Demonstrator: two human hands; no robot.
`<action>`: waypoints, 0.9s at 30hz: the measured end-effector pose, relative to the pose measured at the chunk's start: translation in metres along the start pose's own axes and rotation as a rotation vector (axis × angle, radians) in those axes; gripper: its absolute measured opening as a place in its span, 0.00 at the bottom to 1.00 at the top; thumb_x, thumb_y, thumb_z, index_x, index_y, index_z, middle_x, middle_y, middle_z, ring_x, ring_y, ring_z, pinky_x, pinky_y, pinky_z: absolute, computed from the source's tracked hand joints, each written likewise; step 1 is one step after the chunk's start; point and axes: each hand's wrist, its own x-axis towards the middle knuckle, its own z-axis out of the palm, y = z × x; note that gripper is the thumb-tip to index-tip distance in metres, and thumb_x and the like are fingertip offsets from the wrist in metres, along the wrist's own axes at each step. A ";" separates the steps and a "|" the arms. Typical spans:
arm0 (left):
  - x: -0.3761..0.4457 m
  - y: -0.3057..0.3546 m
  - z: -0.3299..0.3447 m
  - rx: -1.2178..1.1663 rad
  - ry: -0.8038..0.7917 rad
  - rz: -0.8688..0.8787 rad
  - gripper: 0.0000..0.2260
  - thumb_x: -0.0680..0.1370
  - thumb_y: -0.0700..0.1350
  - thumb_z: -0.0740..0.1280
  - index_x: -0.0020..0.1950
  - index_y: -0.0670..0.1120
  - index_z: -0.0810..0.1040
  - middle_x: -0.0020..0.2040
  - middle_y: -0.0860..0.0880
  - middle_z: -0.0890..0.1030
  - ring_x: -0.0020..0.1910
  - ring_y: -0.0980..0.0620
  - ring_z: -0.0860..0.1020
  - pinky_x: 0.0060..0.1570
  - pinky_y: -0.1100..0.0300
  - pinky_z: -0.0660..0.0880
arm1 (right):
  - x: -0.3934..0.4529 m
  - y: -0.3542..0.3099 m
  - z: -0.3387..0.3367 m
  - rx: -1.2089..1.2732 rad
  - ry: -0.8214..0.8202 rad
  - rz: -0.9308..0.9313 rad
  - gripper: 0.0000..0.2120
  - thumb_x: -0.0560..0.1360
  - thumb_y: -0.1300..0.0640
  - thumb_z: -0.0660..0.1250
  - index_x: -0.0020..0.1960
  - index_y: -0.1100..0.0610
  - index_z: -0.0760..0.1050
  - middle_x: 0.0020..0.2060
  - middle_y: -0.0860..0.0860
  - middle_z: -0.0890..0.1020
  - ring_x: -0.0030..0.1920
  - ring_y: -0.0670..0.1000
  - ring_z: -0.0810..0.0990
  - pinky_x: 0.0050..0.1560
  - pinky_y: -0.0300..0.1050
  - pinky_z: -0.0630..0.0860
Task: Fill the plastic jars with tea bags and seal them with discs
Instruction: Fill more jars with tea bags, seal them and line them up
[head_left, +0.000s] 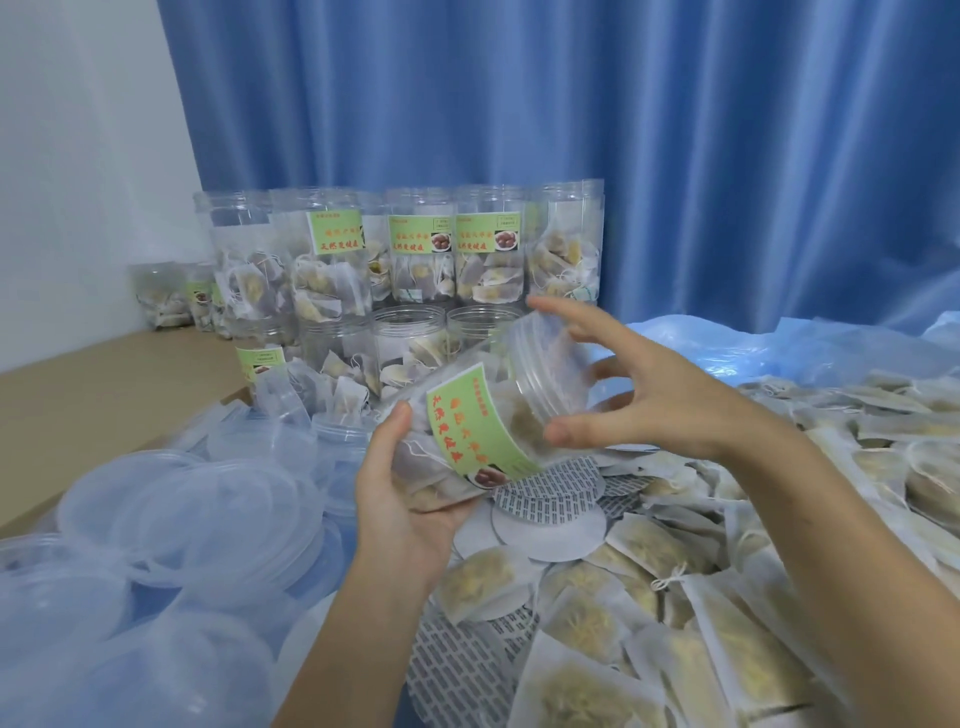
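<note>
Jar (470, 431): light, smooth, slippery plastic; your left hand (402, 499) grips its base, your right hand (639, 400), fingers spread, cups its threaded mouth.

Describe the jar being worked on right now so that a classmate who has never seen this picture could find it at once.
Start at the blue curtain and drop past the stacked jars standing upright before it. Just in front, above the loose tea bags and discs, the left hand cradles the jar. Unlike the others it is tilted, its open mouth facing the right hand.
</note>
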 end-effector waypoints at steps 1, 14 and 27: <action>0.000 -0.001 0.000 -0.001 0.013 0.008 0.31 0.56 0.54 0.75 0.58 0.51 0.75 0.53 0.39 0.82 0.44 0.38 0.83 0.46 0.40 0.79 | 0.001 0.001 0.001 -0.033 0.048 0.008 0.40 0.55 0.34 0.75 0.62 0.24 0.61 0.53 0.23 0.72 0.58 0.36 0.73 0.50 0.37 0.71; 0.008 -0.005 -0.005 -0.067 -0.074 -0.149 0.31 0.67 0.70 0.65 0.58 0.50 0.80 0.54 0.39 0.83 0.50 0.36 0.82 0.47 0.38 0.78 | 0.017 0.014 0.035 0.437 0.164 -0.017 0.57 0.50 0.45 0.80 0.74 0.45 0.56 0.60 0.38 0.76 0.60 0.37 0.76 0.53 0.33 0.76; -0.020 0.019 0.058 1.209 -0.068 0.497 0.30 0.59 0.49 0.71 0.60 0.50 0.67 0.53 0.51 0.77 0.51 0.50 0.77 0.44 0.56 0.75 | 0.021 -0.002 0.047 0.359 0.541 0.043 0.37 0.47 0.32 0.76 0.53 0.43 0.72 0.46 0.36 0.81 0.45 0.29 0.77 0.39 0.23 0.71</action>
